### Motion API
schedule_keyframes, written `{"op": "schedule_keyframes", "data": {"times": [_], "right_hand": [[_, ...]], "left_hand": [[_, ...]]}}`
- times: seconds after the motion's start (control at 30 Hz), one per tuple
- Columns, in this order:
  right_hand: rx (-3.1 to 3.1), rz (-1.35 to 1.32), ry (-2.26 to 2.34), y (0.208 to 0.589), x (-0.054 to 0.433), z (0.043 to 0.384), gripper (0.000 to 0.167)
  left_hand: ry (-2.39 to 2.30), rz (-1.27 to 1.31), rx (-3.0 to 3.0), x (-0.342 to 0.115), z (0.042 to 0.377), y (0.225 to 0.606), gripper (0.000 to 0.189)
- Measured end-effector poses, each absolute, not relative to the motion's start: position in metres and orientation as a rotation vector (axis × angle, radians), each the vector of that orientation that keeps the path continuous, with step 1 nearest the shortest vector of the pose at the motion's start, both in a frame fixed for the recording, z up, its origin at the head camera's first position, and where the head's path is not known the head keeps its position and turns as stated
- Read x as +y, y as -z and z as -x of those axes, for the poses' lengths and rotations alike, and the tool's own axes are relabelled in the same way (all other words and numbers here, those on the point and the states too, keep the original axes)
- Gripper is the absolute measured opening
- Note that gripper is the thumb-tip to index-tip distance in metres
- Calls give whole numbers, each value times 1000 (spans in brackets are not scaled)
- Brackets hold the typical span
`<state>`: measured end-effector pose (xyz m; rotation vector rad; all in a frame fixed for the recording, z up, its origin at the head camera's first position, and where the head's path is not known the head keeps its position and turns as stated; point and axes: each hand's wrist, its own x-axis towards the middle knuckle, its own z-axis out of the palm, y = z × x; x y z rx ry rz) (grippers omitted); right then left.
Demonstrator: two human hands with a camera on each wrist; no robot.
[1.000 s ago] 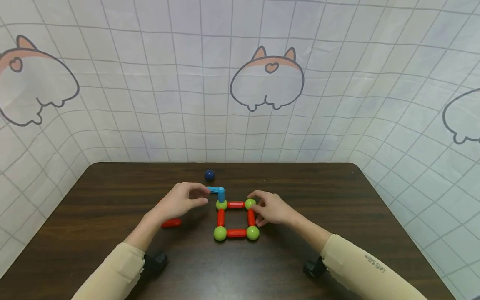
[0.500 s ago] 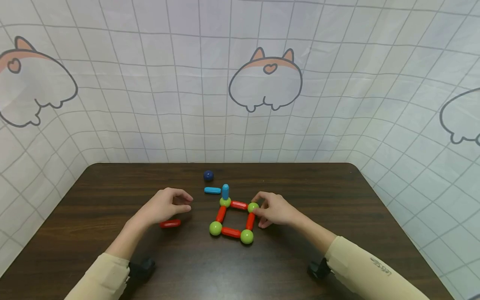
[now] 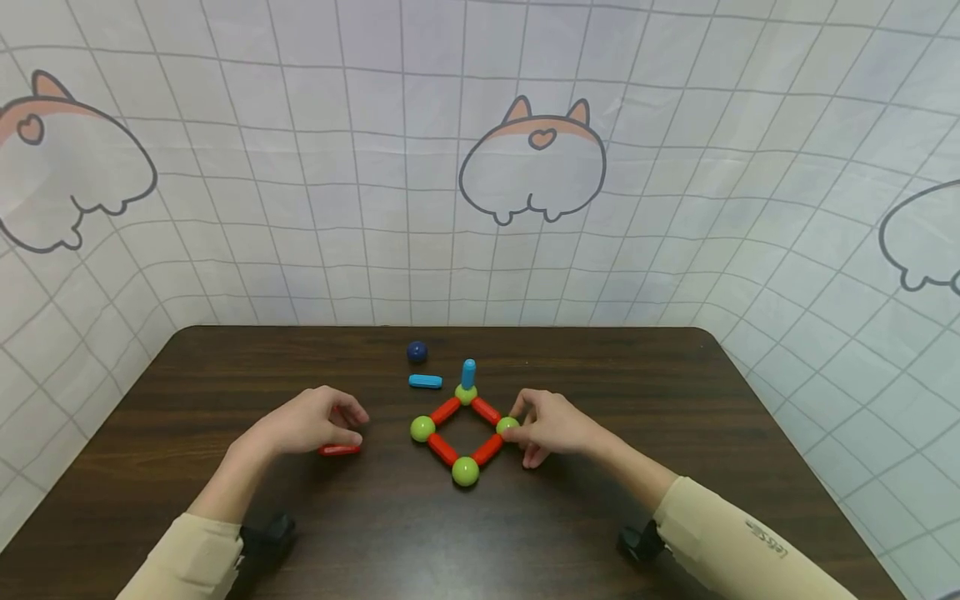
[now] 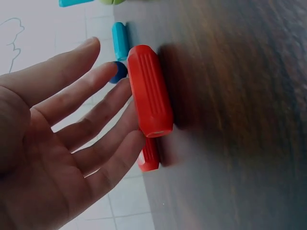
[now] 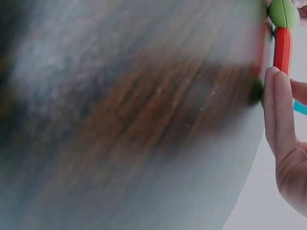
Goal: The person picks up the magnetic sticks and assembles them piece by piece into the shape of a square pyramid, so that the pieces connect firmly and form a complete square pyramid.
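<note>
A diamond-shaped frame of red rods (image 3: 443, 450) and green balls (image 3: 466, 472) lies on the table. From its far ball rises a blue rod (image 3: 468, 373). My right hand (image 3: 557, 423) pinches the frame's right-hand green ball (image 3: 507, 422) between thumb and forefinger. Over on the left, my left hand (image 3: 307, 421) hovers with relaxed fingers beside a loose red rod (image 4: 149, 91). The left wrist view also has a second red rod (image 4: 149, 155) just behind it. Both rods are largely covered by the left hand in the head view.
Beyond the frame lie a loose blue rod (image 3: 425, 381) and a dark blue ball (image 3: 417, 352). The dark wooden table (image 3: 637, 367) ends at a white gridded curtain (image 3: 360, 208) along the back and sides.
The frame has swivelled from a square to a diamond stance, with the right hand on its corner ball. My left hand has moved left and nearer, away from the frame toward the loose red rods.
</note>
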<state>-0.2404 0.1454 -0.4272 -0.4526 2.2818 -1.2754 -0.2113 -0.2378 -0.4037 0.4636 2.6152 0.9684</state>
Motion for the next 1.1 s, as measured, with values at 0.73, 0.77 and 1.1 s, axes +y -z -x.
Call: {"op": "schedule_keyframes", "data": {"times": [0.73,0.77,1.1], "right_hand": [[2531,648,1151,434,121,258,47],[2541,645,1147,435,119,259,49],[2532,622,1174,437,110,265,55]], "left_hand": [[-923,-518,2594,-244,206,412,23],[-921,-524,2595,-244,206,412,22],[-901,-568,2623,-244,208,414,15]]}}
